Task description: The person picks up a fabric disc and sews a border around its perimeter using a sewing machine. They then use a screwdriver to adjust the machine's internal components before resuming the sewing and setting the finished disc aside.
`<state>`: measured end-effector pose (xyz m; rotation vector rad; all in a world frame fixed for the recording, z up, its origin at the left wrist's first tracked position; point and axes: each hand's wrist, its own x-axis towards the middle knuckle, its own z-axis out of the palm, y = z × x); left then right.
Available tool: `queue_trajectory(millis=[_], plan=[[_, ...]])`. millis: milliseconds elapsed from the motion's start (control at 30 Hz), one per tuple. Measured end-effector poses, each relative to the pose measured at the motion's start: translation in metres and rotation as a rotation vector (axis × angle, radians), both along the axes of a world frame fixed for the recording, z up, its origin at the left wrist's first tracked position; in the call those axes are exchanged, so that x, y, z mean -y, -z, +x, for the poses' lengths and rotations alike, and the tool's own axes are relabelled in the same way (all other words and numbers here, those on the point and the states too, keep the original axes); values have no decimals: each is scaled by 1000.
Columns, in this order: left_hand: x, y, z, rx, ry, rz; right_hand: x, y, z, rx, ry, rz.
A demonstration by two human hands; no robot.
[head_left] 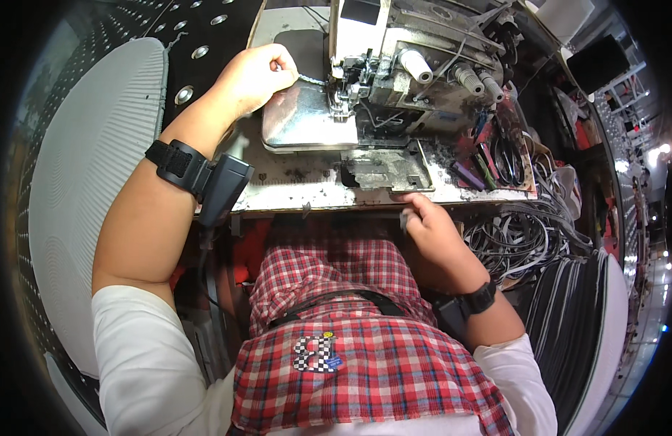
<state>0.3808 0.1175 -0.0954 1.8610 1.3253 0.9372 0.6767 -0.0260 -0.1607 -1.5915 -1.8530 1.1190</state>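
Observation:
My left hand (267, 73) is closed in a pinch at the left of an overlock sewing machine (394, 80). A short twisted thread chain (310, 80) runs from its fingertips to the presser foot (341, 107). Below that hand lies the machine's shiny metal work plate (300, 120). My right hand (432, 227) is at the table's front edge, below a lint-covered metal plate (387, 171). Its index finger stretches toward the edge, and its other fingers are partly hidden. A small dark spot by the thumb is too unclear to name.
Pale ribbed fabric pieces (96, 196) hang at the left. Scissors (509, 156) and small coloured tools lie at the table's right, above a tangle of grey and white strips (507, 236). Dark striped fabric (561, 320) is stacked at the lower right. Lint covers the tabletop (292, 185).

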Motion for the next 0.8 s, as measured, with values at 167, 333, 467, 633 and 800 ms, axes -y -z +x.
queue_trajectory(millis=[167, 333, 467, 633, 800], plan=[[-4, 6, -4, -37, 3, 70, -49, -8, -15, -317, 21, 329], [-4, 6, -3, -49, -1, 60, -72, -13, -29, -242, 80, 258], [-2, 6, -5, -63, -18, 46, -54, -17, -35, 54, 529, 458], [-1, 3, -2, -42, -7, 42, -67, -15, -53, 319, 502, 444], [-4, 6, -4, -36, -33, 71, -69, -19, -56, 355, 489, 443]])
